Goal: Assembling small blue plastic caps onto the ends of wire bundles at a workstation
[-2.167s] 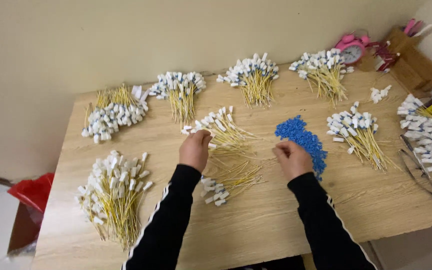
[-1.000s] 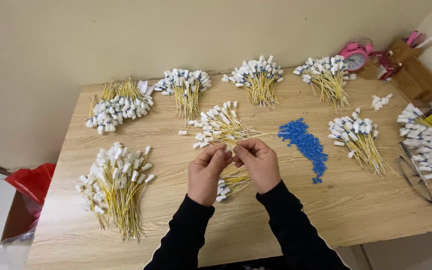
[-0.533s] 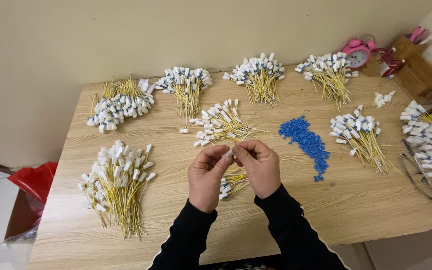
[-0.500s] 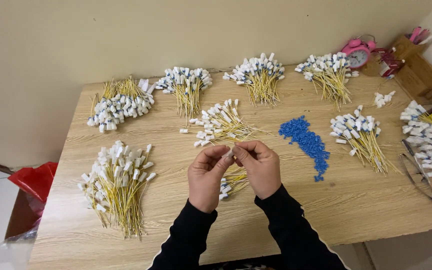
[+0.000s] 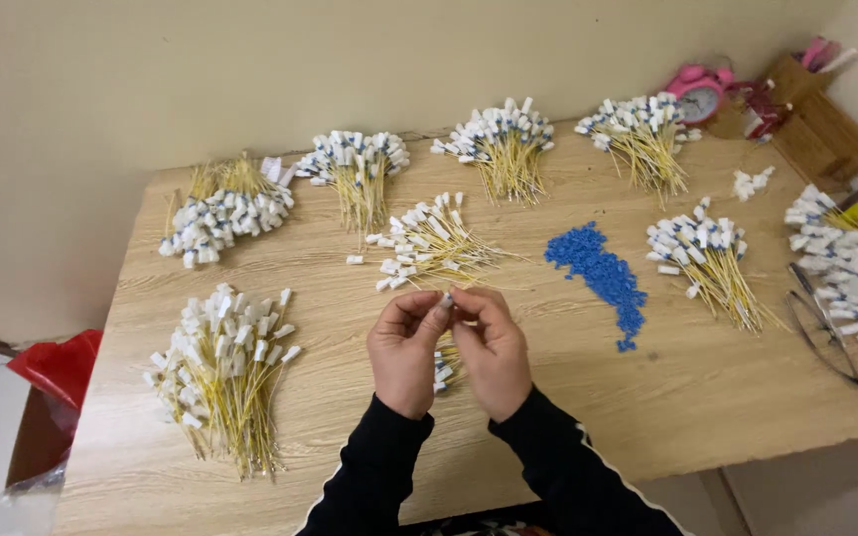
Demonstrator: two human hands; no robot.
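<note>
My left hand [image 5: 404, 349] and my right hand [image 5: 494, 347] meet over the wooden table [image 5: 588, 397], fingertips pinched together on one small white connector with a thin yellow wire [image 5: 445, 300]. Under my hands lies a small bunch of finished yellow wires [image 5: 443, 365]. A loose fan of white-tipped yellow wires [image 5: 429, 241] lies just beyond my fingers. To the right sits a pile of small blue plastic pieces [image 5: 600, 275].
Several bundles of white-capped yellow wires lie around the table, the biggest at the left front [image 5: 222, 369]. Scissors [image 5: 824, 335] rest near the right edge. A pink clock [image 5: 699, 94] and a wooden box [image 5: 819, 127] stand at the back right. A red bag [image 5: 57, 365] hangs left of the table.
My hands left the wire fan and the blue pile and came together in front of me, now pinching a single connector wire. The view barely shifted in the last second.
</note>
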